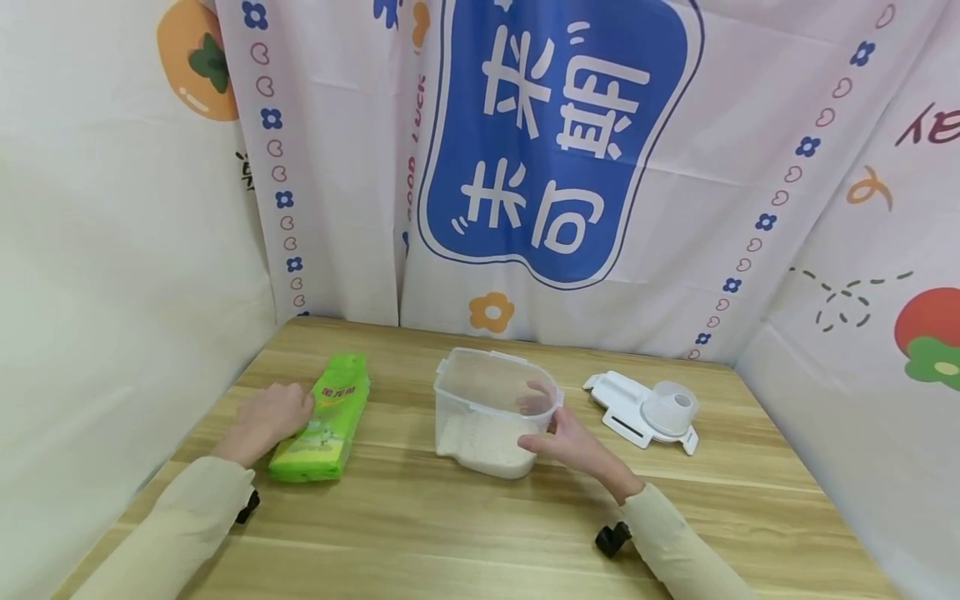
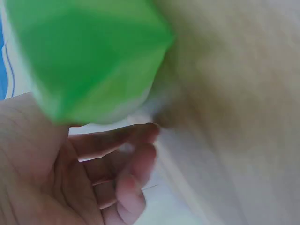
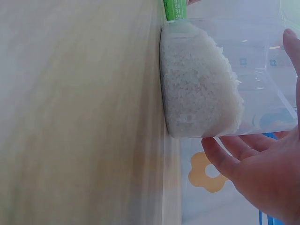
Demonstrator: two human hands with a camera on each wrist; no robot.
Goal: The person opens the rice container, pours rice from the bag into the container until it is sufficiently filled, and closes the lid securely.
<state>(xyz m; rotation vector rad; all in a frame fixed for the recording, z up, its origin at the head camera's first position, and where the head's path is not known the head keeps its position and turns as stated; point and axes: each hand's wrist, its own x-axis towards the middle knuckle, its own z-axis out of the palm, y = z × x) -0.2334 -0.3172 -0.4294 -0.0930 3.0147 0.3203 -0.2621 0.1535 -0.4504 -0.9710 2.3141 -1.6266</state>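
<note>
On the left of the table lies a green bag with printed lettering. My left hand is at the bag's left side, fingertips at its edge; in the left wrist view the fingers are loosely bent, with the bag's green end hiding the thumb. A clear plastic container stands lidless at the middle, partly filled with white rice. My right hand holds its right end, the thumb on the near side and the fingers round the far side.
A white lid with a translucent cup on it lies right of the container. A printed cloth hangs behind the wooden table, with pale cloth walls at both sides.
</note>
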